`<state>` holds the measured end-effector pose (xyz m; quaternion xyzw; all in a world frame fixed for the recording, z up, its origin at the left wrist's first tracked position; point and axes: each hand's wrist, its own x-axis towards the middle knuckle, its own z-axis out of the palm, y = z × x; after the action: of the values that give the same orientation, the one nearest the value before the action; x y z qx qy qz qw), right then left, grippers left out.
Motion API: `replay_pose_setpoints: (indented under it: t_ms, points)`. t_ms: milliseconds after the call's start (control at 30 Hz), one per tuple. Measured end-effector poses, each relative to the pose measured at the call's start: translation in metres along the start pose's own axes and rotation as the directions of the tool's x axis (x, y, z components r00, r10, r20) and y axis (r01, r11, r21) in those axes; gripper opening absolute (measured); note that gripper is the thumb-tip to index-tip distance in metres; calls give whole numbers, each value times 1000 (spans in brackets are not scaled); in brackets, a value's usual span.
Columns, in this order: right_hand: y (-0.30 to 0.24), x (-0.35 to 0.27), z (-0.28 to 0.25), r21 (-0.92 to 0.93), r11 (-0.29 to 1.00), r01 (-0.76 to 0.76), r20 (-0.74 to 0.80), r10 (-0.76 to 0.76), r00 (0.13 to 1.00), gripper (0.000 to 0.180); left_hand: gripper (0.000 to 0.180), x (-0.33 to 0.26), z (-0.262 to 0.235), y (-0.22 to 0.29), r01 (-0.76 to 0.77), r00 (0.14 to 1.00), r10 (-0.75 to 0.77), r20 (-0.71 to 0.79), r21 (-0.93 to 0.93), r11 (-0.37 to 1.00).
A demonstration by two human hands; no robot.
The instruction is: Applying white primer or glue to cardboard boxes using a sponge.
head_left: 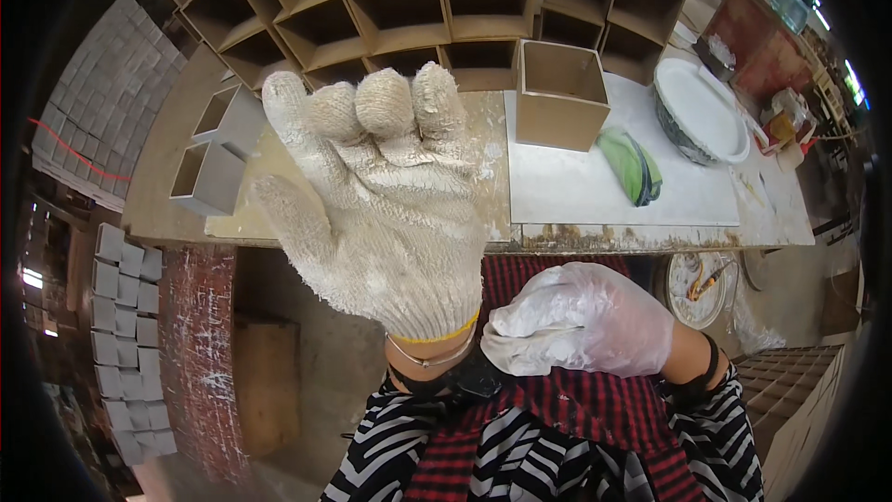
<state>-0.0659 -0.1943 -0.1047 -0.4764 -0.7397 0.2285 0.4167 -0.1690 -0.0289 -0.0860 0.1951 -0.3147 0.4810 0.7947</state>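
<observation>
My left hand [386,195], in a whitish knit glove with a yellow cuff edge, is raised in front of the workbench, palm up toward me. Its fingers are apart and slightly curled, with nothing in them. Lower and to the right, my right hand [595,321] wears a thin clear plastic glove smeared with white. Its fingers are curled closed beside my left wrist; whatever they may hold is hidden. Beyond the hands, an open brown cardboard box [562,98] stands on a white sheet [557,191]. A green cloth-like bundle [632,165] lies next to it.
A basin [701,112] with white contents sits at the bench's right. Brown open boxes [400,14] are stacked along the back. Two grey-white boxes [209,172] stand at the left end. Grey boxes [125,316] pile up left of the bench. A round bucket lid [692,297] holds an orange-handled tool.
</observation>
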Motion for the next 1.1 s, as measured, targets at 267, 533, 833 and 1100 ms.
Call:
replay_pose_setpoints:
  t_ms: [267, 533, 833, 1100]
  points:
    - [-11, 4, -2, -173, 981, -82, 263, 127, 957, 23, 44, 2, -6, -1, 43, 993, -41, 109, -14, 999]
    - [-19, 13, -2, -193, 979, 66, 350, 5, 937, 29, 48, 0, -9, -8, 80, 983, -76, 168, -18, 997]
    - [-19, 16, -5, -266, 963, -29, 492, 162, 856, 40, 48, -4, -9, -14, 71, 987, -65, 149, -37, 997]
    - [-16, 14, -7, -319, 942, 106, 479, 64, 875, 47, 48, -2, -8, -14, 68, 981, -57, 185, -53, 996]
